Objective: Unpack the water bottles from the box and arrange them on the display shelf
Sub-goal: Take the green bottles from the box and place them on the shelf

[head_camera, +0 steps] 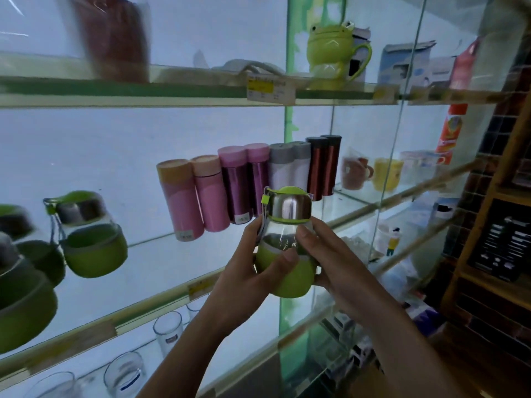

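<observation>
A small glass water bottle with a green sleeve, steel collar and green lid is held upright in front of the middle glass shelf. My left hand grips its left side, thumb across the green sleeve. My right hand grips its right side, thumb on the glass. Several matching green bottles stand on the same shelf at the far left. The box is not in view.
A row of pink, purple, grey and red flasks stands at the shelf's back. Mugs sit to the right. A frog mug is on the upper shelf. Glass tumblers stand on the lower shelf. Wooden racks are at the right.
</observation>
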A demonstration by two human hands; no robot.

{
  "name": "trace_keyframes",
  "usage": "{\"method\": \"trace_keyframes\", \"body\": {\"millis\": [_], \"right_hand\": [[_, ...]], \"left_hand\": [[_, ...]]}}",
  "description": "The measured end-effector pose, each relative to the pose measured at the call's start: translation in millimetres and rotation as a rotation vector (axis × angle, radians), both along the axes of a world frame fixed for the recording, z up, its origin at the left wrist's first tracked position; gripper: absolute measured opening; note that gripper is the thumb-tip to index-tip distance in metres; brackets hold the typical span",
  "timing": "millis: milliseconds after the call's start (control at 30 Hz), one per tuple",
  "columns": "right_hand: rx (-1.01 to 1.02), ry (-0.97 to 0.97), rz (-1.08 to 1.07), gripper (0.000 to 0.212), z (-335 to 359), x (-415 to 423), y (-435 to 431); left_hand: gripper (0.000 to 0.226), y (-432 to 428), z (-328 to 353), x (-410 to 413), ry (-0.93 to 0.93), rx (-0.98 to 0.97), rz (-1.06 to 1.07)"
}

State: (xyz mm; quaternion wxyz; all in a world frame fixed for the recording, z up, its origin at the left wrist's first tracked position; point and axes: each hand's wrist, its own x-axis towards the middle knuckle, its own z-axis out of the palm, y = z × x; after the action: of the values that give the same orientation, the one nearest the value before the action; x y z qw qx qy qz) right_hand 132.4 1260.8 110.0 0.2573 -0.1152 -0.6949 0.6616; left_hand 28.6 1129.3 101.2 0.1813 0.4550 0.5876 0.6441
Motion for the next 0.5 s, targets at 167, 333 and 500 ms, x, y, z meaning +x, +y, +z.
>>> {"method": "trace_keyframes", "body": {"millis": [167, 333, 500], "right_hand": [[0.009, -0.011, 0.130, 0.036, 10.0, -21.3, 1.0], [0.009, 0.020, 0.252, 0.035, 15.7, -41.6, -4.6], [0.032, 0.054, 0.374, 0.041, 22.7, -64.5, -14.6]], "left_hand": [[0.058, -10.2, 7.9, -1.9, 0.014, 0.007, 0.151], [0.060, -22.6, 12.5, -8.3, 0.048, -0.004, 0.276], [0.060, -37.8, 16.9, -14.7, 0.059, 0.003, 0.392]]}}
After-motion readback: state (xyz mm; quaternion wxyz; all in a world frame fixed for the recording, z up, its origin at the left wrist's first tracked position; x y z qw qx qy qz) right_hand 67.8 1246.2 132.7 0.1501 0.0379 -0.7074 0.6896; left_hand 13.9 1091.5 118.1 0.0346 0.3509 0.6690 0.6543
